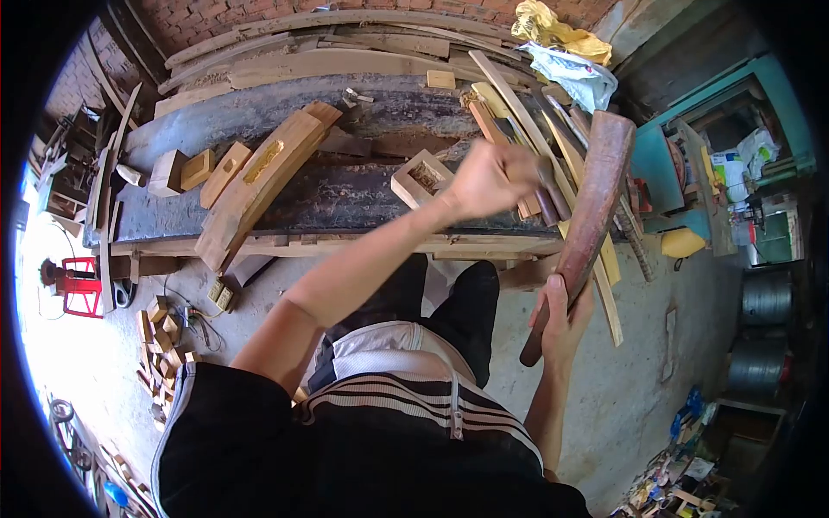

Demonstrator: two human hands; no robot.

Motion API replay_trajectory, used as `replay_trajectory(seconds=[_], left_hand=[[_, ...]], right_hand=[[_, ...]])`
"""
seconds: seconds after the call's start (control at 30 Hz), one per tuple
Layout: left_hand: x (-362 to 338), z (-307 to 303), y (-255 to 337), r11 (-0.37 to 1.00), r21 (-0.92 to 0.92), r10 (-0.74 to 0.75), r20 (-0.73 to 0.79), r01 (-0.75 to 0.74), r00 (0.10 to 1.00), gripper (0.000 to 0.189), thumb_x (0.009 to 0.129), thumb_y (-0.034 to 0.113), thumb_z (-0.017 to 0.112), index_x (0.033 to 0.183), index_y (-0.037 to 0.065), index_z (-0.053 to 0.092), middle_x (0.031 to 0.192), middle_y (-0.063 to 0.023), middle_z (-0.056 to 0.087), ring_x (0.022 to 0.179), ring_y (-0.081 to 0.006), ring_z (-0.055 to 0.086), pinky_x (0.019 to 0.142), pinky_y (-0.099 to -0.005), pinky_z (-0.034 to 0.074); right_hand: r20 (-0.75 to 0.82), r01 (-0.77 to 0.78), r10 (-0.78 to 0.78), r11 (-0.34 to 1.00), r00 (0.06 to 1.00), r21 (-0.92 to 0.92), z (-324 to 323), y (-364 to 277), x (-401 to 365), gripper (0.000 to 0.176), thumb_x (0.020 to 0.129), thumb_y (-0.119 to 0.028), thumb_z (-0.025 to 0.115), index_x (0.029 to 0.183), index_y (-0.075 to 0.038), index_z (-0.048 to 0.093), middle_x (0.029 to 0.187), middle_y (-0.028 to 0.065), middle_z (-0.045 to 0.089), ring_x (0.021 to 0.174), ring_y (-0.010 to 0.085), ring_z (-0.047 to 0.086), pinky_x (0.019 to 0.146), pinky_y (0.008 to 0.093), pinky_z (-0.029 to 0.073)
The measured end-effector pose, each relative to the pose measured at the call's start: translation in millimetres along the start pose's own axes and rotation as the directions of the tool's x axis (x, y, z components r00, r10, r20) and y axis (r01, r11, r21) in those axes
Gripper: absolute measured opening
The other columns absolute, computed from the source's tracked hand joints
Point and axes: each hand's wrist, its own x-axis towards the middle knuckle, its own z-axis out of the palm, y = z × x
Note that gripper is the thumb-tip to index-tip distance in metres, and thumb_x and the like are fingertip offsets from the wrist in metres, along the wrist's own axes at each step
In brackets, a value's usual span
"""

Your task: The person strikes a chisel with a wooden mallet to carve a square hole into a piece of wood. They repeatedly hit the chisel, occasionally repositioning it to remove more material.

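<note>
My right hand point(561, 318) is wrapped around the lower, narrower part of a wooden mallet point(596, 190), a long reddish-brown club tilted with its thick end up. Over the workbench's right part, my left hand point(494, 180) is closed in a fist and slightly blurred; whether something is in it I cannot make out. Close to its fingers are dark tool handles point(547, 207). Just left of that hand sits a wooden block point(402, 185) with a hollow full of shavings. A long timber point(276, 177) with a cut mortise lies slantwise further left.
The dark workbench point(345, 203) spans the front, with long boards point(285, 65) stacked behind. Small wooden blocks point(168, 173) stand at its left. Long strips point(527, 112) and a white plastic bag point(577, 76) lie at right. Offcuts point(162, 350) and a red stool point(82, 289) are on the floor.
</note>
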Motion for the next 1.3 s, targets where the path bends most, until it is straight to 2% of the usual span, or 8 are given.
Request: replay_trajectory(seconds=[0.13, 0.47, 0.67, 0.77, 0.97, 1.2, 1.27, 1.3], left_hand=[[34, -43, 14, 0.965, -0.112, -0.259, -0.235, 0.238, 0.937, 0.04, 0.089, 0.028, 0.077, 0.064, 0.004, 0.057, 0.06, 0.0058, 0.053, 0.057, -0.0031, 0.039, 0.051, -0.0278, 0.037], [13, -35, 22, 0.991, 0.047, -0.119, -0.065, 0.123, 0.991, 0.025, 0.092, 0.018, 0.076, 0.072, 0.005, 0.066, 0.066, 0.0062, 0.055, 0.061, -0.0018, 0.045, 0.054, -0.0242, 0.04], [-10, -6, 14, 0.995, 0.097, 0.033, 0.018, -0.034, 0.999, 0.019, 0.083, 0.015, 0.078, 0.078, 0.003, 0.065, 0.064, -0.0087, 0.058, 0.058, -0.0105, 0.049, 0.056, -0.0293, 0.046], [-19, 8, 15, 0.984, 0.105, 0.14, 0.074, -0.147, 0.987, 0.015, 0.074, 0.012, 0.078, 0.079, 0.004, 0.066, 0.062, -0.0156, 0.057, 0.057, -0.0335, 0.061, 0.055, -0.037, 0.049], [-24, 13, 14, 0.966, 0.198, 0.141, 0.144, -0.168, 0.979, 0.02, 0.071, 0.015, 0.079, 0.077, 0.005, 0.063, 0.066, -0.0168, 0.058, 0.063, -0.0379, 0.062, 0.057, -0.0395, 0.049], [-20, 11, 16, 0.989, 0.112, 0.091, 0.068, -0.098, 0.993, 0.019, 0.071, 0.013, 0.077, 0.074, 0.004, 0.061, 0.065, -0.0181, 0.056, 0.064, -0.0397, 0.061, 0.056, -0.0394, 0.048], [-18, 8, 8, 0.986, 0.138, 0.091, 0.059, -0.098, 0.994, 0.019, 0.071, 0.013, 0.077, 0.073, 0.004, 0.061, 0.065, -0.0178, 0.056, 0.063, -0.0397, 0.06, 0.056, -0.0393, 0.048], [-18, 6, 8, 0.982, 0.168, 0.08, 0.057, -0.089, 0.995, 0.018, 0.071, 0.013, 0.076, 0.073, 0.004, 0.06, 0.064, -0.0175, 0.056, 0.062, -0.0397, 0.06, 0.056, -0.0392, 0.048]], right_hand=[[-0.042, 0.001, 0.0, 1.0, 0.999, 0.028, -4, 4, -7, 0.041, 0.099, -0.038, 0.059, 0.111, 0.001, 0.054, 0.065, 0.0036, 0.05, 0.046, 0.0108, 0.046, 0.042, 0.0263, 0.039], [-0.046, -0.046, 0.048, 0.998, 0.998, 0.035, -6, 16, -15, 0.041, 0.1, -0.038, 0.059, 0.113, 0.0, 0.054, 0.065, 0.0034, 0.05, 0.047, 0.0112, 0.047, 0.043, 0.027, 0.039], [-0.053, -0.046, 0.048, 0.998, 0.997, 0.038, -5, 15, -18, 0.039, 0.1, -0.036, 0.058, 0.114, 0.0, 0.054, 0.065, 0.0036, 0.05, 0.047, 0.0111, 0.047, 0.042, 0.0269, 0.04], [-0.092, -0.026, 0.029, 0.999, 0.995, 0.033, -4, 10, -16, 0.039, 0.1, -0.036, 0.057, 0.114, 0.001, 0.053, 0.065, 0.0041, 0.05, 0.047, 0.0113, 0.047, 0.042, 0.0267, 0.04], [-0.091, 0.033, -0.031, 0.999, 0.995, 0.016, -11, -5, -11, 0.045, 0.101, -0.04, 0.054, 0.118, 0.002, 0.05, 0.068, 0.005, 0.05, 0.05, 0.013, 0.048, 0.042, 0.0268, 0.039], [-0.291, 0.45, -0.369, 0.844, 0.882, 0.293, -4, -17, -2, 0.052, 0.099, -0.047, 0.048, 0.119, 0.001, 0.05, 0.07, 0.0056, 0.048, 0.05, 0.0143, 0.047, 0.047, 0.025, 0.039], [0.094, 0.151, -0.123, 0.905, 0.988, -0.397, -5, 0, -1, 0.052, 0.098, -0.047, 0.048, 0.119, 0.001, 0.05, 0.069, 0.0053, 0.048, 0.051, 0.0139, 0.048, 0.046, 0.0251, 0.038], [0.087, 0.149, -0.124, 0.907, 0.988, -0.395, -4, -2, -5, 0.052, 0.098, -0.047, 0.048, 0.119, 0.001, 0.05, 0.069, 0.0053, 0.048, 0.051, 0.0139, 0.048, 0.046, 0.0251, 0.038]])
